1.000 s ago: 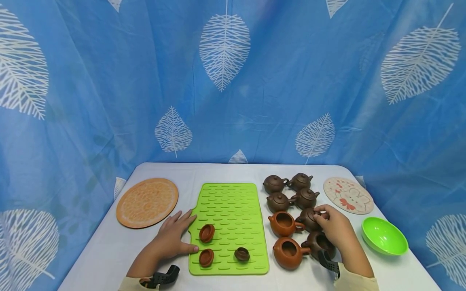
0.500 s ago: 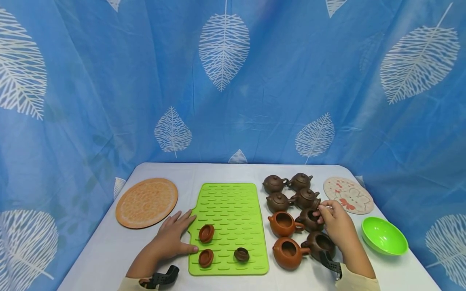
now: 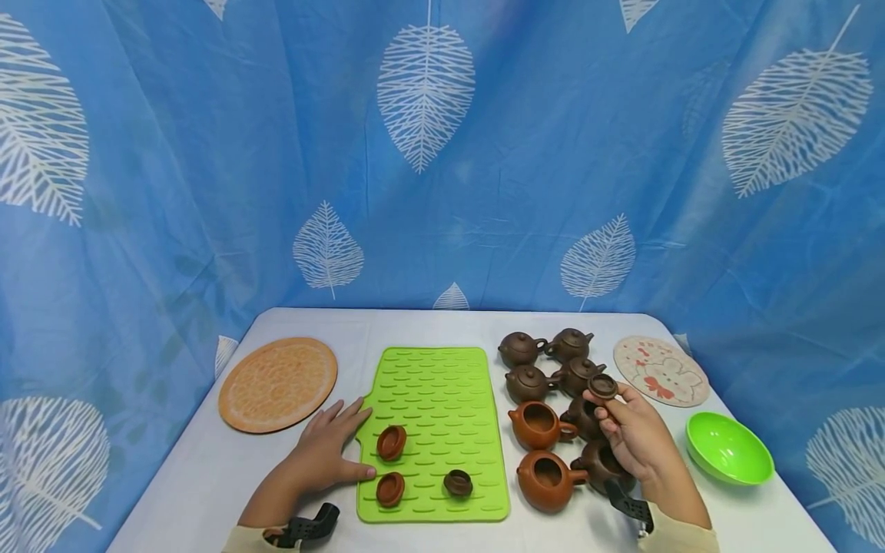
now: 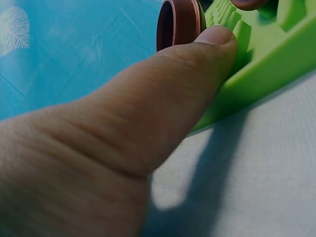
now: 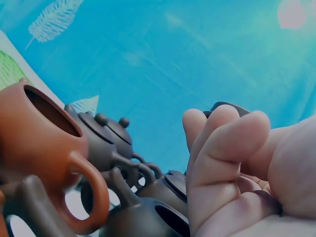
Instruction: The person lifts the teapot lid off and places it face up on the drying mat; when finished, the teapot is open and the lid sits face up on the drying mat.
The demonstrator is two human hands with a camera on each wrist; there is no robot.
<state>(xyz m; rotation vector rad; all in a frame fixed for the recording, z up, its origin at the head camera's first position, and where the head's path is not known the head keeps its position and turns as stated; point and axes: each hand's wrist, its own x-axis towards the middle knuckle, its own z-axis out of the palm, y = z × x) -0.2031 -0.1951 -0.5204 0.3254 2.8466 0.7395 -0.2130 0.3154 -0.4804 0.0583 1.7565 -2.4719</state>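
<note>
One brown lid (image 3: 603,386) (seemingly upturned), pinched by right hand (image 3: 639,435); left hand (image 3: 328,452) splayed, touching mat (image 3: 437,395)

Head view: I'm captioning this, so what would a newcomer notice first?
Probably the bright green mat, low in the middle before a leaf-patterned blue backdrop, with three small lids on it. Next, the cluster of brown and orange teapots to its right, where the right hand holds a dark lid.

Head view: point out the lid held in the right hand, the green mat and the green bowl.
Held lid (image 3: 603,386): head view, middle of its round face.
Green mat (image 3: 437,426): head view, bare ridged middle.
Green bowl (image 3: 727,447): head view, its bare inside.
</note>
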